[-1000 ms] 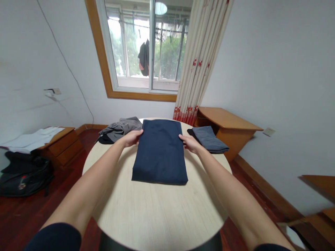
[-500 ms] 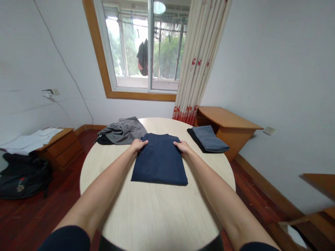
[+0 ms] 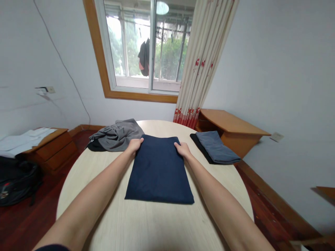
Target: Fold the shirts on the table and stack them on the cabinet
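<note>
A folded navy shirt [image 3: 159, 169] lies on the round pale table [image 3: 154, 223], its wide edge toward me. My left hand [image 3: 135, 144] grips its far left corner, thumb on top and fingers hidden beneath. At the far right corner, my right hand [image 3: 182, 149] holds the cloth the same way. The far edge between my hands is smooth and slightly curved. Just beyond my left hand is a rumpled grey garment [image 3: 119, 136], partly over a black one [image 3: 96, 145].
On the table's right side, a folded blue-grey garment [image 3: 217, 146] rests on folded black cloth [image 3: 201, 148]. Behind stand a wooden desk [image 3: 232, 120] and a floral curtain [image 3: 201, 62]. Left of the table are a wooden cabinet [image 3: 60, 150] and a black bag [image 3: 19, 179].
The shirt's neckline showed at the far edge before; now that edge is smooth. The shirt and table appear larger and closer. Both hands still grip the far corners.
</note>
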